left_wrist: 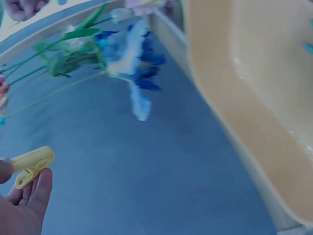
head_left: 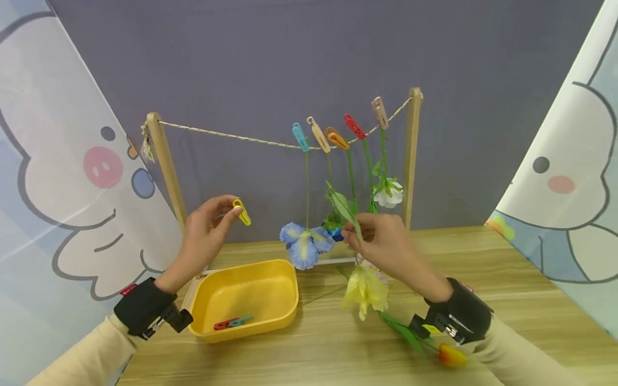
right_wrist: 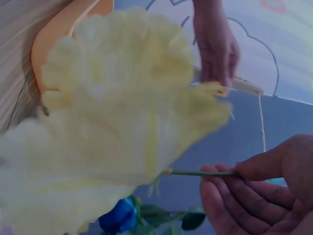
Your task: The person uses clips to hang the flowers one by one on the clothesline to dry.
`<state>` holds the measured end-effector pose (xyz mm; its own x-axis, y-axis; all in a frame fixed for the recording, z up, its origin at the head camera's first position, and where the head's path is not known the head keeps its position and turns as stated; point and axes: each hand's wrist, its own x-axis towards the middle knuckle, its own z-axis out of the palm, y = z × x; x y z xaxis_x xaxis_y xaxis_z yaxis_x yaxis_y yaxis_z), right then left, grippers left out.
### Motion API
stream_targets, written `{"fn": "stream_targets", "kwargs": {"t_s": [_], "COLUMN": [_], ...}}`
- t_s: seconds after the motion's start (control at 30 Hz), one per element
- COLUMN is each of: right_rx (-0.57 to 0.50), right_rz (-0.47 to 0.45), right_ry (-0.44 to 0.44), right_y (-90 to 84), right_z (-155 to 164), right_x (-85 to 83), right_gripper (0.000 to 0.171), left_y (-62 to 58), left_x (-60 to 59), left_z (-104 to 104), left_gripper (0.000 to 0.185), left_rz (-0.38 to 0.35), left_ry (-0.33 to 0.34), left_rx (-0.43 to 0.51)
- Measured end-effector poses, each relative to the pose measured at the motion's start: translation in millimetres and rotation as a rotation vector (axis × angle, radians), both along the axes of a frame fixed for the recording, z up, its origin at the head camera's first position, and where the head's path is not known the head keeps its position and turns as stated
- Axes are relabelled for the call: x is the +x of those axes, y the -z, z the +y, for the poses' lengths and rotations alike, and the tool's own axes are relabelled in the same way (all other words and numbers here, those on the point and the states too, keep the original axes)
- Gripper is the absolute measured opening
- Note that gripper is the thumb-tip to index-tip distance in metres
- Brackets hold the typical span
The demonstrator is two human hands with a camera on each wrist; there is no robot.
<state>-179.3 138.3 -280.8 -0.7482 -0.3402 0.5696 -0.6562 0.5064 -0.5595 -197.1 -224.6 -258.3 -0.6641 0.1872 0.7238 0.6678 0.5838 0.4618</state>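
Note:
My left hand (head_left: 207, 225) is raised left of centre and pinches a yellow clothespin (head_left: 241, 212) between thumb and fingers; the same yellow clothespin (left_wrist: 30, 164) shows in the left wrist view. My right hand (head_left: 381, 238) holds the green stem of a pale yellow flower (head_left: 366, 288) that hangs head-down below it; the yellow flower (right_wrist: 117, 122) fills the right wrist view, its stem pinched by my fingers (right_wrist: 230, 188). A rope (head_left: 232, 135) runs between two wooden posts, with several coloured clothespins (head_left: 333, 134) holding flowers, among them a blue one (head_left: 305, 244) and a white one (head_left: 388, 194).
A yellow tub (head_left: 246, 300) stands on the wooden table (head_left: 507, 289) with a red and a teal clothespin (head_left: 234, 323) inside. An orange-red flower (head_left: 451, 355) lies near my right wrist. The rope's left half is bare. Grey and cartoon-printed backdrops surround the table.

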Motion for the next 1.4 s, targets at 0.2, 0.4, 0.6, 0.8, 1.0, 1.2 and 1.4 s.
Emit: {"fn": "stream_targets", "kwargs": {"t_s": [0.2,0.4,0.6,0.8,1.0,1.2,1.4], "right_rx": [-0.084,-0.117,-0.139,-0.156,-0.195,-0.231,-0.260], "right_rz": [-0.037,0.023,0.110,0.133,0.156,0.169,0.137], "right_ry": [-0.065,-0.113,-0.121,-0.100,-0.057,-0.037,-0.034], "right_y": [-6.4,-10.8,-13.1,-18.9,-25.2,-27.9,-26.8], "right_z": [-30,-60,-82,-99,-114,-122,-128], "right_x": [-9.3,-24.4,-41.3,-54.1,-65.8,-75.1,-81.9], "right_gripper": [0.006,0.006,0.006,0.008,0.010,0.011,0.010], "left_y": [-30.1,-64.4,-101.1,-122.9,-135.2,-141.2,-142.9], "left_x": [-3.4,-11.9,-19.5,-28.6,-38.0,-53.0,-60.0], "left_z": [12,26,42,51,56,58,63], "left_gripper": [0.019,0.018,0.018,0.018,0.019,0.020,0.020], "left_rz": [0.029,0.080,0.080,0.055,0.018,0.006,-0.039], "left_ry": [0.076,0.139,0.151,0.168,0.186,0.193,0.151], "left_rx": [0.076,0.141,0.193,0.192,0.245,0.249,0.231]}}
